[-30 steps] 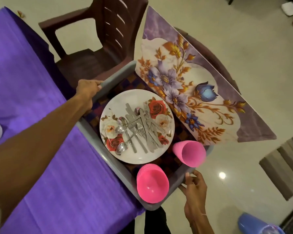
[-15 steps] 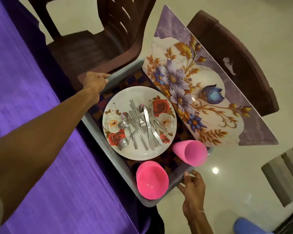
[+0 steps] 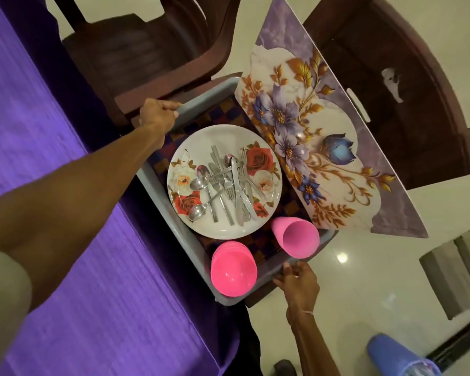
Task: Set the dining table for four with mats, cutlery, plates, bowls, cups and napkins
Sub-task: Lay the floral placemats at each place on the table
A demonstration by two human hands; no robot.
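Beside purple table, tray, perhaps resting.

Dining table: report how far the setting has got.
Done: only the purple cloth is on. In hand: both hands, left and right, grip the grey tray carrying plates, cutlery, pink bowls, cups, mats. Left: every place setting; no napkins visible.

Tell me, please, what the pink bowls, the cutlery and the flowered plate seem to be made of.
Pink bowls: probably plastic, with uniform bright colour and a soft satin sheen.
Cutlery: metal, likely stainless steel, silver with bright reflections.
Flowered plate: glossy white with printed roses; it could be melamine or glazed ceramic, and the picture cannot settle which.
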